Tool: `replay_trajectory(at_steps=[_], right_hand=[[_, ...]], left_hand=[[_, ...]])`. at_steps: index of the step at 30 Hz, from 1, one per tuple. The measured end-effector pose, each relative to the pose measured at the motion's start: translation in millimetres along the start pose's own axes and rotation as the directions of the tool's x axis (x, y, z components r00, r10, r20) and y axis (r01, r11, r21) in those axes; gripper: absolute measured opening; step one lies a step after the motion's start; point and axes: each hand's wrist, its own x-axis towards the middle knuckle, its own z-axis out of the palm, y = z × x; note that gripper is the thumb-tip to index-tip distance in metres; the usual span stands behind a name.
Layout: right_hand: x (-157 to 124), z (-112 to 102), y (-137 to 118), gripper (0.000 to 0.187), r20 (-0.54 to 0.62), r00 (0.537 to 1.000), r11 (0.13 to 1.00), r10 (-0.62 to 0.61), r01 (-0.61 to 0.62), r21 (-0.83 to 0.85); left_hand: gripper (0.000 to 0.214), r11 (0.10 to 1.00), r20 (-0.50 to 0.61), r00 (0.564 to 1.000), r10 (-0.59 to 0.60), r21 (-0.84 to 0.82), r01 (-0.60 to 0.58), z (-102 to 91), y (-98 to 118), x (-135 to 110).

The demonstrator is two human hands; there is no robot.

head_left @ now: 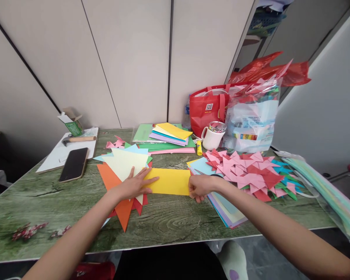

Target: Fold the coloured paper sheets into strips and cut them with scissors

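Observation:
A yellow paper strip [169, 181], seemingly folded lengthwise, lies flat in front of me. My left hand [132, 182] rests on its left end, fingers spread and flat. At the strip's right end my right hand [198, 186] is closed, with the fingers curled against the paper's edge. Beneath my left hand are cut paper triangles, a cream one [121, 161] on top and an orange one [109, 181] lower left. Partly under my right wrist sits a stack of pastel paper sheets [229, 210]. Folded pink and red paper pieces [245, 171] are heaped to the right.
A phone [74, 165] and a hammer [81, 139] lie left. Behind are coloured paper sheets [172, 132], a glue stick [199, 148], a white mug [212, 138], a red bag [202, 116] and a filled plastic bag [251, 124]. Long pastel strips [323, 186] lie at the right edge.

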Motion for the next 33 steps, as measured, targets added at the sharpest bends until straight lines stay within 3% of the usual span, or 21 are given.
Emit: replay_trajectory(at_steps=[11,15,17,20,22,24,27,33], right_hand=[[-5,3,9,0.022,0.003,1.000,0.999,-0.002,0.003,-0.039],[-13,6,9,0.021,-0.029,1.000,0.989,-0.004,-0.001,-0.148],[-18,8,-1,0.017,-0.108,0.994,0.967,-0.003,-0.024,-0.252],[-22,15,-23,0.016,-0.283,0.959,0.916,-0.035,-0.083,-0.393],[-21,23,-35,0.022,-0.367,0.922,0.888,-0.119,-0.067,-0.456],[-15,31,-42,0.022,-0.416,0.856,0.823,-0.308,0.020,-0.568],[-3,41,-41,0.026,-0.389,0.744,0.670,-0.543,0.105,-0.735],[12,51,-33,0.030,-0.304,0.751,0.563,-0.587,0.109,-0.819]], left_hand=[[0.053,0.938,-0.068,0.998,-0.008,-0.345,-0.016,8.6,-36,-20],[0.062,0.933,-0.113,0.991,-0.070,-0.360,0.025,10.1,-38,-22],[0.065,0.950,-0.161,0.984,-0.081,-0.312,0.027,10.6,-37,-23],[0.065,0.986,-0.232,0.969,-0.083,-0.160,0.046,12.0,-36,-25],[0.066,0.989,-0.233,0.963,-0.133,-0.097,0.113,14.8,-35,-27],[0.065,0.981,-0.226,0.956,-0.188,-0.078,0.175,19.5,-33,-27],[0.062,0.973,-0.255,0.939,-0.232,-0.047,0.227,28.1,-25,-27],[0.063,0.961,-0.262,0.925,-0.276,-0.079,0.265,29.4,-13,-23]])
